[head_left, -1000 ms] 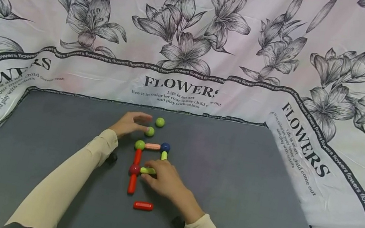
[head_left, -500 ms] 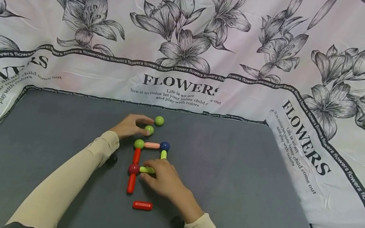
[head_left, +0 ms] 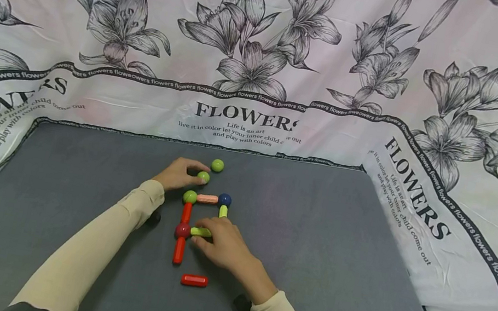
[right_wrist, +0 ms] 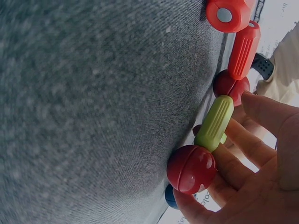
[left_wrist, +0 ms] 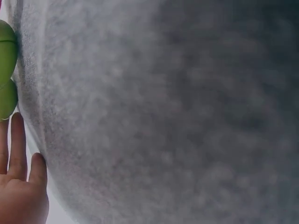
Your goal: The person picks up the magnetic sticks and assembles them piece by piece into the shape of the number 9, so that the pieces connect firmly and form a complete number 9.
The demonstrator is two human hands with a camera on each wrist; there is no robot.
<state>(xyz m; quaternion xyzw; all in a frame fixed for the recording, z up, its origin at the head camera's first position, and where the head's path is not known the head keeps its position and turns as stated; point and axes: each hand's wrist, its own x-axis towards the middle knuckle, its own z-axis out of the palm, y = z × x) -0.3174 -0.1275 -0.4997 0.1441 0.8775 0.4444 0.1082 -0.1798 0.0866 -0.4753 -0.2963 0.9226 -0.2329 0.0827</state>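
My left hand [head_left: 178,173] pinches a green ball [head_left: 203,177] between thumb and forefinger behind the frame; a second green ball [head_left: 217,165] lies just beyond it. In front is a square frame of balls and magnetic rods: green corner ball [head_left: 190,197], pink rod [head_left: 207,199], blue ball [head_left: 224,199], red rod [head_left: 186,213] and red ball [head_left: 183,230]. My right hand [head_left: 228,243] holds the near right corner, fingers around a yellow-green rod [right_wrist: 216,122] and a dark red ball [right_wrist: 191,169]; the head view hides that ball.
Another red rod [head_left: 179,251] extends toward me from the red ball. A loose red rod [head_left: 194,280] lies nearer still on the grey tabletop [head_left: 333,276]. Flower-printed cloth [head_left: 256,57] borders the back and sides.
My left forefinger has come down, and the fingers have closed around the nearer green ball. The right hand and the frame stay in place.
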